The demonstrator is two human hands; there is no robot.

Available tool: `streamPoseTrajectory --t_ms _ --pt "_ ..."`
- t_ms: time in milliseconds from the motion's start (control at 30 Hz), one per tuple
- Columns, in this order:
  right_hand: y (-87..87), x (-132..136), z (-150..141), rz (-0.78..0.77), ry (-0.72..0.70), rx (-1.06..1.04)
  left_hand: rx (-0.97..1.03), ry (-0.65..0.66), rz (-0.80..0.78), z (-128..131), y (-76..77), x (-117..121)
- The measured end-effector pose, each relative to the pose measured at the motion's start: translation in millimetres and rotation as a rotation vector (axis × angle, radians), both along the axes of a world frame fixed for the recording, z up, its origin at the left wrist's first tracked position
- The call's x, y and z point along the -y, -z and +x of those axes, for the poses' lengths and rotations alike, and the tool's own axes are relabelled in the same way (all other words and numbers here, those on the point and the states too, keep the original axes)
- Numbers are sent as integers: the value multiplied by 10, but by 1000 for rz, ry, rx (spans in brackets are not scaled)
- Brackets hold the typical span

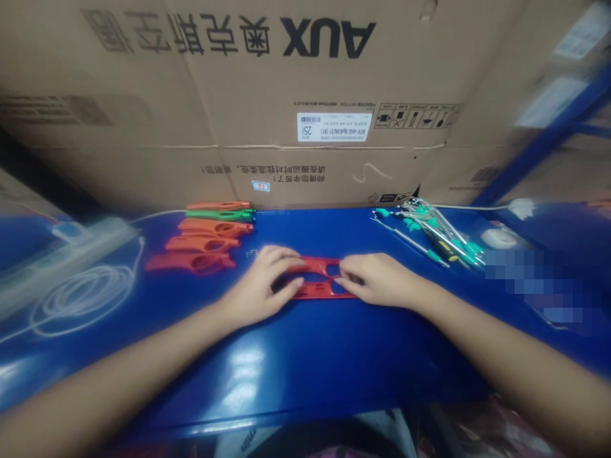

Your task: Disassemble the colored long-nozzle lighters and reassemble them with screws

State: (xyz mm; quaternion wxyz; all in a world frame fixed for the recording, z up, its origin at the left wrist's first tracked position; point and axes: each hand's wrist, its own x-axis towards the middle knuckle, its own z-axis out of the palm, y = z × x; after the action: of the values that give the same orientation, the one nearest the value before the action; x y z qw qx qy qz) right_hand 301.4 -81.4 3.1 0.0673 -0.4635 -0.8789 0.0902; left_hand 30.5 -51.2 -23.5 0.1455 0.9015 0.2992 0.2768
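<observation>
Two red plastic handle shells (312,291) lie side by side at the middle of the blue surface, each with an oval opening near its right end. My left hand (261,280) spans their left ends, fingers on the far shell and thumb on the near one. Around their right ends curls my right hand (377,278), fingertips pressing on both pieces. The ends under my hands are hidden. To the left lies a row of orange handle shells (205,243), with a green handle shell (214,214) among them.
A pile of metal rods with teal ends (436,229) lies at the back right. On the left are a coiled white cable (86,296) and a white power strip (62,254). A large cardboard panel (267,127) stands along the back, with a blue post (539,140) at right.
</observation>
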Motion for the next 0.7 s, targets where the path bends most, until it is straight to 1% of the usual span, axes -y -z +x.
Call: streamPoseTrajectory --t_ms 67,133,200,267,333,400,467,533,600,700 --pt "-9 -18 10 47 32 1 -59 64 37 3 -3 41" --pt "-46 -59 75 120 117 9 -141 120 62 2 6 69" --pt "-94 -129 209 187 261 51 -213 142 77 -1 18 81" --pt "-122 -225 401 204 446 150 -261 139 80 -4 23 82" --pt "-114 -328 609 150 669 258 -291 132 86 -7 17 82" --pt "-79 -419 781 87 777 276 -311 133 101 -9 1 87" --pt "-45 -482 877 25 808 252 -317 130 126 -15 -19 98" --pt "-39 -505 879 -3 790 201 -321 118 144 -25 -38 110" --pt "-64 -482 799 7 748 128 -329 97 149 -41 -53 122" --pt "-121 -372 575 31 654 7 -341 66 139 -73 -76 140"
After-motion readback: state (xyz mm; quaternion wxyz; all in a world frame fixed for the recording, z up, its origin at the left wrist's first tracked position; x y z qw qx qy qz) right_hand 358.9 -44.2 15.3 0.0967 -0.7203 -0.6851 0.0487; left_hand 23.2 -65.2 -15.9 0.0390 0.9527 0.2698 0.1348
